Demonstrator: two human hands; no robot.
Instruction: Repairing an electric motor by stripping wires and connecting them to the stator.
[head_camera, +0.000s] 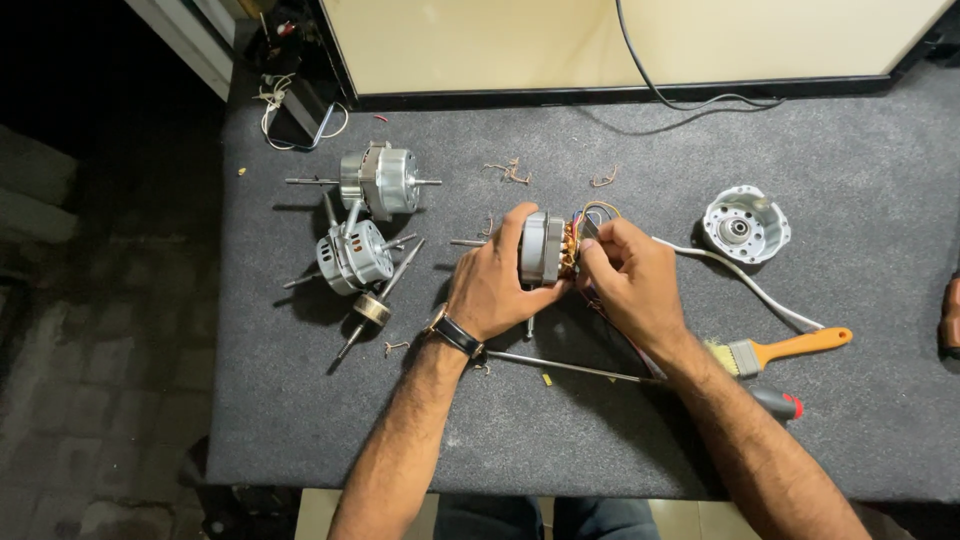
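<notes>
— Stator position?

— The motor stator (548, 248), ribbed grey metal with copper windings, sits mid-table. The left hand (490, 285) has its fingers wrapped around its casing; the right hand (628, 280) has fingers pinching the wires at its copper end.

— Surroundings?

— Left of the stator lie two assembled motors (378, 180); right of it, a round cast end cap (745, 224) and an orange-handled brush (785, 350). The table (860, 440) is coarse dark grey felt.

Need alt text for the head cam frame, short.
Seen from above, a person's left hand grips a small motor stator with copper windings while the right hand works at its wires, over a dark grey mat. Two assembled motors lie left; a metal end cap, paintbrush and screwdriver lie right.
</notes>
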